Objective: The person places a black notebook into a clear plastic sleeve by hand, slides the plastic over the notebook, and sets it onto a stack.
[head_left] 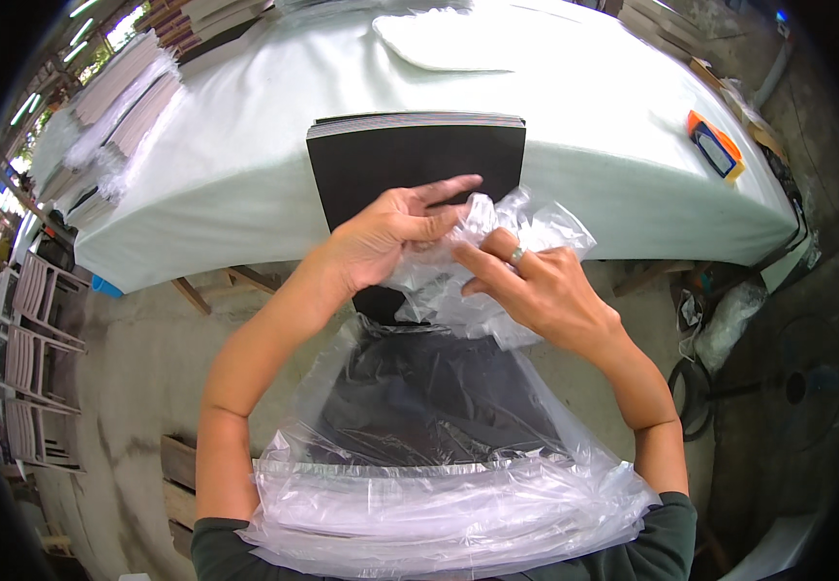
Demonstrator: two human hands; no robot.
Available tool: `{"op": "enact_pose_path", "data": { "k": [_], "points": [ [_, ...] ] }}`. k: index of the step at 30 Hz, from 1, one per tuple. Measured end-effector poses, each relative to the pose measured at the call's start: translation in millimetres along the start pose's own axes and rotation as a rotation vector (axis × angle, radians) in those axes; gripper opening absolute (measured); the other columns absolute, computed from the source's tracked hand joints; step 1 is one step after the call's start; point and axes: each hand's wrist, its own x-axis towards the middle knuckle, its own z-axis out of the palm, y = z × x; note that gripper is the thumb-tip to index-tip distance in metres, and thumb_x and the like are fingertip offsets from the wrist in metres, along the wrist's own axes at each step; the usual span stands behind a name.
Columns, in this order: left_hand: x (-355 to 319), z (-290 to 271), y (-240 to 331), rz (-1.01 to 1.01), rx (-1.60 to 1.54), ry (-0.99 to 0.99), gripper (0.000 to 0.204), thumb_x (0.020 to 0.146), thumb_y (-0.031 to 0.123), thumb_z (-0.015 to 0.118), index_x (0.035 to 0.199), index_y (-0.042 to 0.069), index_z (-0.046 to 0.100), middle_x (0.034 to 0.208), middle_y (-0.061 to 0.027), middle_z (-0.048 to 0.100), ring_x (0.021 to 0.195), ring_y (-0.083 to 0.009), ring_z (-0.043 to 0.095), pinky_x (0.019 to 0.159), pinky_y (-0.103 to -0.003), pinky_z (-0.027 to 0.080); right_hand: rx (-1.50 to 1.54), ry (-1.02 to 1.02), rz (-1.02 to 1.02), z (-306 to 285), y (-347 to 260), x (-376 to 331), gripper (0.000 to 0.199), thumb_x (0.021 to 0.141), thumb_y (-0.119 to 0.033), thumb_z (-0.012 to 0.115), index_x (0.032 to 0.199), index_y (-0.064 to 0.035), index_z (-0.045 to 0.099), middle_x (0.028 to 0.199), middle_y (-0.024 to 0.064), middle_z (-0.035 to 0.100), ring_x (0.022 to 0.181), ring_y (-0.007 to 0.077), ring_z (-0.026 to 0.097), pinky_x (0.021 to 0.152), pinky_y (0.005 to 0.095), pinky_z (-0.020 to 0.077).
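A stack of black boards (390,160) with pale edges stands at the table's front edge in front of me. Clear, crumpled plastic film (536,228) lies bunched across its front. My left hand (395,232) pinches the film's left side between thumb and fingers, with the index finger stretched out. On the right, my right hand (545,290), a ring on one finger, has its curled fingers closed on the same bunch. Nearer my body, more black surface (419,407) shows under clear plastic. A thick pile of clear plastic bags (439,513) lies across my front.
The table (226,194) is draped in a pale cloth. Wrapped stacks (114,116) stand at its left end, a white sheet (449,44) lies at the back, and an orange and blue item (715,145) sits on the right. White chairs (37,358) and a fan (792,387) stand on the floor.
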Motion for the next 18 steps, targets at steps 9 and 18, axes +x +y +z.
{"op": "enact_pose_path", "data": {
  "k": [9, 18],
  "points": [
    [7.0, -24.6, 13.1, 0.23, 0.4, 0.232, 0.049, 0.082, -0.003, 0.054, 0.13, 0.0, 0.044, 0.131, -0.0119, 0.049, 0.099, -0.0182, 0.061, 0.085, -0.03, 0.049, 0.058, -0.125, -0.158, -5.0, 5.4, -7.0, 0.024, 0.071, -0.002, 0.057, 0.094, -0.0046, 0.052, 0.093, 0.0058, 0.05, 0.06, 0.0148, 0.058, 0.044, 0.0303, 0.0473],
    [-32.4, 47.4, 4.9, 0.685, 1.377, 0.342, 0.054, 0.086, 0.025, 0.059, 0.134, 0.013, 0.038, 0.124, -0.0179, 0.051, 0.099, -0.0364, 0.058, 0.084, -0.035, 0.05, 0.637, 0.164, 0.314, -10.5, 3.9, -1.5, 0.016, 0.079, 0.001, 0.061, 0.087, -0.0016, 0.047, 0.07, 0.0099, 0.06, 0.052, 0.0174, 0.056, 0.046, 0.0302, 0.0418]
  ]
}}
